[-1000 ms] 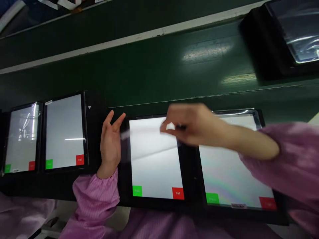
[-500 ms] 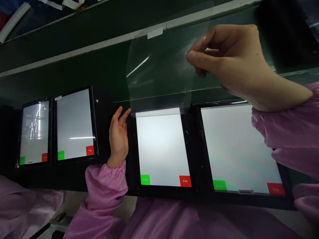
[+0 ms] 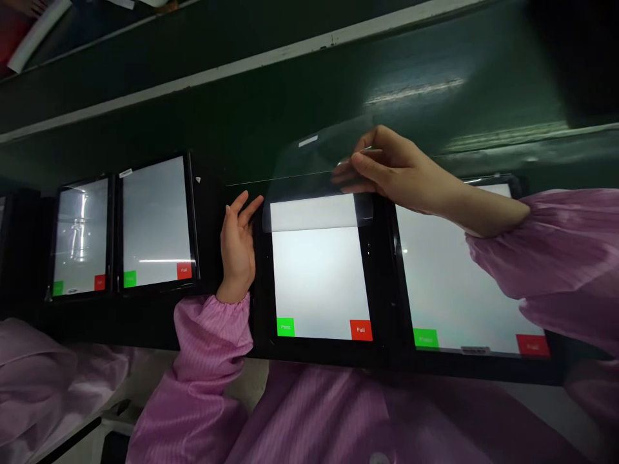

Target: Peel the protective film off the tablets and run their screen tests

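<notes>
A lit tablet (image 3: 316,277) with a white screen, a green Pass box and a red Fail box lies in front of me. Over its top edge curves a clear plastic film (image 3: 309,164) with a small white label, its near end overlapping the upper strip of the screen. My right hand (image 3: 382,164) pinches the film at its right side, above the tablet. At the tablet's left edge rests my left hand (image 3: 238,251), fingers apart, with the fingertips near the top left corner; whether they touch the film I cannot tell.
Another lit tablet (image 3: 464,290) lies on the right, partly under my right forearm. Two more tablets, one (image 3: 155,225) nearer and one (image 3: 81,238) farther, lie to the left. A pale rail (image 3: 207,78) crosses the green surface behind. A pink sleeve of another person (image 3: 39,386) shows at lower left.
My right hand has come down and slightly left, lowering the film so it covers more of the screen's upper strip. My left hand stays beside the tablet. The view has shifted a little.
</notes>
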Action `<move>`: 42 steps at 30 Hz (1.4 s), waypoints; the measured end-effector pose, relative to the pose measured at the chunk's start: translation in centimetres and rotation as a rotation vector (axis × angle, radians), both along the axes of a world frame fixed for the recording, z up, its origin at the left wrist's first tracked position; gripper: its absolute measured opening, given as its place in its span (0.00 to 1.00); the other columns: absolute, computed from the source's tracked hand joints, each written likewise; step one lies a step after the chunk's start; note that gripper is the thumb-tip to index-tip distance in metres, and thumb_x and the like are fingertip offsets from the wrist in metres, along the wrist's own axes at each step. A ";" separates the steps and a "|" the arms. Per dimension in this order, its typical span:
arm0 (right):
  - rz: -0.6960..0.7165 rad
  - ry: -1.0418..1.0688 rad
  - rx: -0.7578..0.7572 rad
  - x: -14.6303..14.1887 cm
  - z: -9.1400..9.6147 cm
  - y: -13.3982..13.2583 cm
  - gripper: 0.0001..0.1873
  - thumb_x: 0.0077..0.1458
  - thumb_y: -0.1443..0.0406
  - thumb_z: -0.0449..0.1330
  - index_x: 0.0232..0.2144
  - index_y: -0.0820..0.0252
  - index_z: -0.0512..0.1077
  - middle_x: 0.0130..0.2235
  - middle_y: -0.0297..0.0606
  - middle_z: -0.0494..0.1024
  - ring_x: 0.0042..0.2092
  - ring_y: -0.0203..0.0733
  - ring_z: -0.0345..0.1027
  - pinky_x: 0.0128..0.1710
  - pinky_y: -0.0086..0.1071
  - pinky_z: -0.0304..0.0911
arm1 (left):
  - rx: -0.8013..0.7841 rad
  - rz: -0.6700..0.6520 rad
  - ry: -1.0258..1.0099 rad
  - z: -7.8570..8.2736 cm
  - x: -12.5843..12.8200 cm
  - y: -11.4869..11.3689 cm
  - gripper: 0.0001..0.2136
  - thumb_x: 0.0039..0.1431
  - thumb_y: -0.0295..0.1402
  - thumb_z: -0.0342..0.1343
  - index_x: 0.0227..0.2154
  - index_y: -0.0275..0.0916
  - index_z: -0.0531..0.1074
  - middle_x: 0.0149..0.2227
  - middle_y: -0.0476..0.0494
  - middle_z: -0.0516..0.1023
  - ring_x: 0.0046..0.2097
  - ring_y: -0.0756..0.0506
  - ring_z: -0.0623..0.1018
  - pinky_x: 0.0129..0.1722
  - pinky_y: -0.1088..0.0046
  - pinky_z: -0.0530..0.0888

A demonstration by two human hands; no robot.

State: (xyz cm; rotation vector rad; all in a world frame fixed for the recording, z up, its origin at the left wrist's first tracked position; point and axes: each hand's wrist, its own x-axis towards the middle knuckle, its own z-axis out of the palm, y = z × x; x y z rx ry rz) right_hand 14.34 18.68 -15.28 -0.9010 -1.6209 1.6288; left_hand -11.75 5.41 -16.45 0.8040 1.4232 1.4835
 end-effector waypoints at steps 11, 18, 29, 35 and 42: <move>-0.110 -0.010 -0.064 -0.9 -1.0 1.8 0.13 0.65 0.60 0.69 0.38 0.53 0.67 0.35 0.38 0.81 0.40 0.43 0.80 0.38 0.37 0.80 | 0.021 -0.090 0.229 0.1 -0.5 -2.8 0.28 0.70 0.56 0.56 0.66 0.49 0.66 0.69 0.38 0.69 0.73 0.37 0.66 0.72 0.53 0.64; -0.183 -0.103 -0.073 -1.9 -0.4 1.3 0.12 0.66 0.63 0.68 0.38 0.52 0.66 0.30 0.34 0.80 0.35 0.43 0.81 0.37 0.36 0.80 | -0.109 -0.419 0.747 -0.5 -0.8 -15.6 0.59 0.46 0.56 0.76 0.76 0.57 0.46 0.77 0.34 0.53 0.76 0.26 0.58 0.72 0.39 0.63; -0.206 -0.146 0.080 -2.1 -0.1 0.3 0.16 0.66 0.59 0.70 0.36 0.51 0.64 0.28 0.31 0.79 0.33 0.41 0.79 0.37 0.38 0.77 | 0.122 -0.614 1.344 1.3 3.7 -12.4 0.36 0.58 0.62 0.61 0.68 0.63 0.66 0.77 0.38 0.51 0.75 0.17 0.52 0.66 0.16 0.38; -0.213 -0.227 0.143 -2.3 0.6 -0.2 0.14 0.69 0.74 0.61 0.36 0.53 0.63 0.28 0.31 0.80 0.30 0.37 0.78 0.34 0.33 0.75 | -0.024 -0.387 1.337 1.2 0.9 -11.6 0.31 0.70 0.57 0.53 0.71 0.55 0.62 0.78 0.35 0.50 0.76 0.20 0.49 0.68 0.20 0.45; -0.225 -0.227 0.145 -2.3 0.4 -0.3 0.14 0.68 0.74 0.62 0.35 0.54 0.64 0.28 0.30 0.81 0.31 0.37 0.79 0.35 0.31 0.76 | 0.079 -0.266 1.160 0.1 0.4 -17.6 0.41 0.62 0.49 0.68 0.73 0.49 0.58 0.65 0.33 0.74 0.66 0.31 0.74 0.62 0.45 0.77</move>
